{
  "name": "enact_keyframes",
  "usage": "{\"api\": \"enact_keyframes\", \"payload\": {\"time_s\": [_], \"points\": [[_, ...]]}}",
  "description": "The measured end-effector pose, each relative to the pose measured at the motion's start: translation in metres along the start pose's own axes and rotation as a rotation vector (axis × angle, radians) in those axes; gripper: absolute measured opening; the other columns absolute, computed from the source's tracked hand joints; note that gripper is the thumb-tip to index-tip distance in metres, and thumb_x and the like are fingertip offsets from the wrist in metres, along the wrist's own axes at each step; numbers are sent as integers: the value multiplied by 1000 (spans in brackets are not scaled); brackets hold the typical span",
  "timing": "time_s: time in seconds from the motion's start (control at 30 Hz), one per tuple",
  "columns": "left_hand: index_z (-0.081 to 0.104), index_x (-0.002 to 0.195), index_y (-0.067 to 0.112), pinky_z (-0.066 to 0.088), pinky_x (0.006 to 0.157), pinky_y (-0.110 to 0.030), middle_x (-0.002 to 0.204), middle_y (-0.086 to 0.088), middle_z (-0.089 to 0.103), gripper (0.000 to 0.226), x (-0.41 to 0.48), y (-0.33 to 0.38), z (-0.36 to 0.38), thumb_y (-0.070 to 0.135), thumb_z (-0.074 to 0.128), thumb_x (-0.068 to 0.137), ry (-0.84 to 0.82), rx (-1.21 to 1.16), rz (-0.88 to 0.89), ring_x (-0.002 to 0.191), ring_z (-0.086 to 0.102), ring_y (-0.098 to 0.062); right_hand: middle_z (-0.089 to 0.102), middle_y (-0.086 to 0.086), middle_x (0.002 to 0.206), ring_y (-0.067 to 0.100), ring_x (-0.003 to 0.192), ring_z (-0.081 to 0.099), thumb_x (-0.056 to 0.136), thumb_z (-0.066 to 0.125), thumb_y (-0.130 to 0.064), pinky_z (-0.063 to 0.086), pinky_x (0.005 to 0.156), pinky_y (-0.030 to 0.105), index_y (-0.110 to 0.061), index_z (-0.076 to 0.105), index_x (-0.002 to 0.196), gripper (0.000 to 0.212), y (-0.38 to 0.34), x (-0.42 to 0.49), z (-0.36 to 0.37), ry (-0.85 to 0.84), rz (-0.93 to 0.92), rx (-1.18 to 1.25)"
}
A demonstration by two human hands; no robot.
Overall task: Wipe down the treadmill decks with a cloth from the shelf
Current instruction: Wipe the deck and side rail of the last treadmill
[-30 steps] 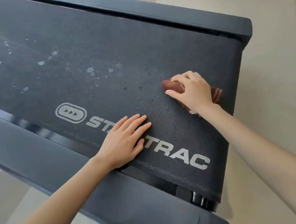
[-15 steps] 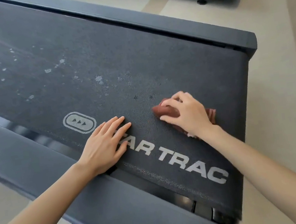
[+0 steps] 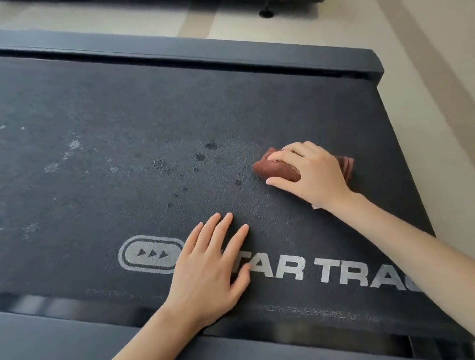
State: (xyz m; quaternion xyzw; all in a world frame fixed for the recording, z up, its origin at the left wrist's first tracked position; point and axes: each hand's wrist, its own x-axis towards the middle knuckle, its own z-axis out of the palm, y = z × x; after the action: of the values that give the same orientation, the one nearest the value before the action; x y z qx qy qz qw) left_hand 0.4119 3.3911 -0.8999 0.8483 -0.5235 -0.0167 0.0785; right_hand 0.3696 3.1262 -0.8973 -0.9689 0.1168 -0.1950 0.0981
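Cloth (image 3: 277,169) mostly hidden under your right hand (image 3: 311,173), fingers curled over it on the treadmill deck (image 3: 105,106); left hand (image 3: 209,271) flat, fingers slightly spread, covering part of the lettering (image 3: 333,271).

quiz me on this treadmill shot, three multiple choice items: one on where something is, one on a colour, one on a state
1. Where is the cloth?
A. on the floor
B. on the treadmill belt, under the right hand
C. on the side rail

2. What colour is the cloth?
A. reddish brown
B. white
C. blue

3. How does the left hand lie?
A. curled in a fist
B. gripping the cloth
C. flat on the belt, fingers straight

Answers:
1 B: the right hand's fingers curl over it on the belt.
2 A: its folds show reddish brown on both sides of that hand.
3 C: it lies palm down over the start of the printed logo, holding nothing.
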Motion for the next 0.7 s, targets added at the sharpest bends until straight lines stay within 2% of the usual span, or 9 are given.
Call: {"api": "enact_keyframes", "payload": {"time_s": [0.13, 0.27, 0.37, 0.53, 0.7], "points": [[55, 131, 23, 34, 107, -46, 139, -5, 49, 54, -9, -45, -11, 47, 40, 84, -28, 26, 148, 130, 44, -27, 63, -4, 110, 20, 95, 57, 80, 64, -54, 44, 79, 37, -28, 66, 109, 39, -53, -55, -8, -28, 14, -27], [53, 132, 24, 32, 109, -43, 141, -4, 48, 55, -22, -97, -20, 48, 37, 85, -39, 20, 161, 132, 42, -26, 62, -8, 112, 20, 96, 56, 80, 55, -57, 42, 78, 36, -31, 66, 110, 41, -104, -89, -12, -55, 56, -30], [50, 135, 25, 24, 112, -42, 145, -2, 43, 55, -31, -118, -19, 47, 36, 87, -53, -4, 184, 135, 36, -24, 61, -8, 113, 19, 96, 55, 81, 54, -57, 43, 75, 35, -30, 65, 111, 42, -129, -99, -11, -91, 41, -27], [47, 137, 25, 22, 114, -44, 147, -2, 39, 56, -35, -118, -22, 47, 32, 88, -79, -35, 183, 138, 31, -24, 60, -4, 112, 20, 96, 55, 77, 70, -47, 47, 75, 39, -27, 66, 111, 40, -138, -97, -13, -125, 27, 14], [42, 139, 30, 17, 115, -41, 149, 2, 35, 55, -37, -119, -20, 52, 28, 91, -59, -41, 184, 140, 26, -21, 61, -2, 104, 18, 91, 56, 78, 66, -50, 48, 75, 35, -24, 68, 105, 38, -121, -85, -4, -55, -40, 45]]}}
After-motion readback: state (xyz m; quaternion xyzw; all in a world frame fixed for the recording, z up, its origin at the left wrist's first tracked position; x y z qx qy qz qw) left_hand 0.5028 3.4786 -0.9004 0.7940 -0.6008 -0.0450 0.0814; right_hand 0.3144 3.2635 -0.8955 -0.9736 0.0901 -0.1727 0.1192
